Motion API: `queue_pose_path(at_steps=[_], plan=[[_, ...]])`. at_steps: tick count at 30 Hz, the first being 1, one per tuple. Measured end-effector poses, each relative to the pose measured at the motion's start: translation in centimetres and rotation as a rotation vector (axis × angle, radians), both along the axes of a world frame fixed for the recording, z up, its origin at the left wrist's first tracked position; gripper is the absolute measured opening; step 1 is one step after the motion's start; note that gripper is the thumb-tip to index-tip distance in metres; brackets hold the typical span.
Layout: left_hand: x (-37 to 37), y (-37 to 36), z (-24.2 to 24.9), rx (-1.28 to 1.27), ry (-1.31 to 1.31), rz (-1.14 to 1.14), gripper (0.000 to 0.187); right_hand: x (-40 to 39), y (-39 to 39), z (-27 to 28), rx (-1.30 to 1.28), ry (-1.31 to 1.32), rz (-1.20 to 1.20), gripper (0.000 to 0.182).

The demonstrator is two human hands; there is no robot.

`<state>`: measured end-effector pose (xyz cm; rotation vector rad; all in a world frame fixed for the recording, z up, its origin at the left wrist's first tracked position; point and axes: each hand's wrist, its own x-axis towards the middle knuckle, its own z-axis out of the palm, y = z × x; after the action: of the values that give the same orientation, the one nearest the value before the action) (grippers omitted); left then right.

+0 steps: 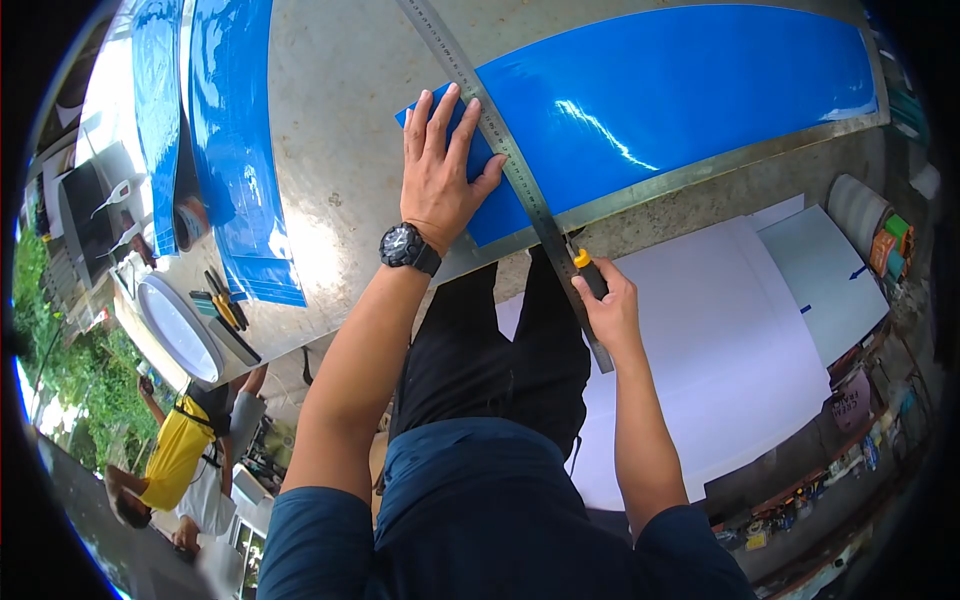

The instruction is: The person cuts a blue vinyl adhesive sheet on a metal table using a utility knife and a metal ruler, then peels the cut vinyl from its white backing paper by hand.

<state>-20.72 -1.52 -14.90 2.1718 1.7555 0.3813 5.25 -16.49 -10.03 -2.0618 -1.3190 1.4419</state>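
A long metal ruler (527,190) lies slantwise across a glossy blue sheet (660,90) on the metal table (330,150), its lower end jutting past the table's edge. My left hand (440,175) is pressed flat with fingers spread, over the sheet's left part and against the ruler's left side; a black watch is on that wrist. In my right hand (612,305) is a cutter with a dark handle and yellow collar (582,259), held at the table's near edge, right beside the ruler. The cutter's tip is too small to make out clearly.
More blue sheets (235,130) lie at the table's left, near a white oval tray (180,325) and several hand tools (226,302). Large white sheets (700,350) are at the lower right. Two people, one in yellow (178,455), are at the lower left.
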Motion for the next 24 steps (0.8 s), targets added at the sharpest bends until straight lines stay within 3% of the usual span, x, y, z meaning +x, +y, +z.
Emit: queue_pose_path(at_steps=[24], plan=[[0.06,0.03,0.25,-0.021,-0.031,0.009,0.076,-0.24,0.64,0.64,-0.072,0.018,-0.019,0.024]])
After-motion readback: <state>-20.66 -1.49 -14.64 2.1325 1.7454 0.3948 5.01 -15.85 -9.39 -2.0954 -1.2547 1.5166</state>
